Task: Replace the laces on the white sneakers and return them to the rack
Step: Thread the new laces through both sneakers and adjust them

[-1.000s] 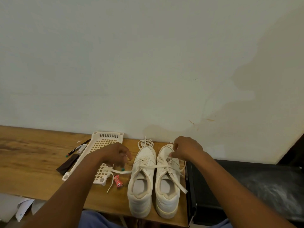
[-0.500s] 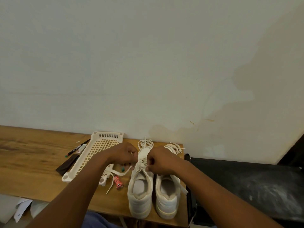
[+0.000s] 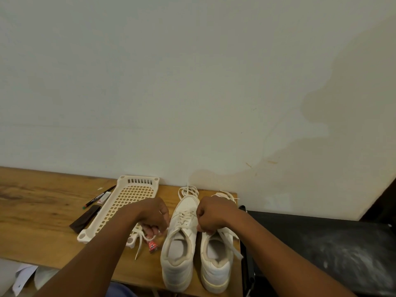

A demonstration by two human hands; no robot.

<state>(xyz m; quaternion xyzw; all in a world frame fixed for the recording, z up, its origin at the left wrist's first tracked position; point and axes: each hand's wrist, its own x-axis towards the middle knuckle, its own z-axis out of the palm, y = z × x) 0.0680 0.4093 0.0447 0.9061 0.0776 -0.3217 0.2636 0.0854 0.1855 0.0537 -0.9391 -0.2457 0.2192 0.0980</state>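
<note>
Two white sneakers stand side by side on the wooden table [image 3: 38, 211], toes toward the wall. The left sneaker [image 3: 179, 249] is laced across its front. My left hand [image 3: 155, 217] grips one end of its lace [image 3: 139, 243], which trails down over the table. My right hand [image 3: 211, 215] pinches the other end above the right sneaker [image 3: 216, 262], partly covering that shoe's front. Loose white laces [image 3: 188, 190] lie coiled behind both toes.
A cream perforated plastic rack shelf [image 3: 126, 200] lies left of the shoes. Beside it are a marker [image 3: 99, 198] and a dark flat piece [image 3: 85, 217]. A small red wrapper [image 3: 152, 246] lies near my left hand. A black surface [image 3: 321, 243] adjoins the table's right edge.
My right hand came left from the right sneaker to the left sneaker's lace. Both hands then drew nearer to me and downward, keeping the lace ends taut.
</note>
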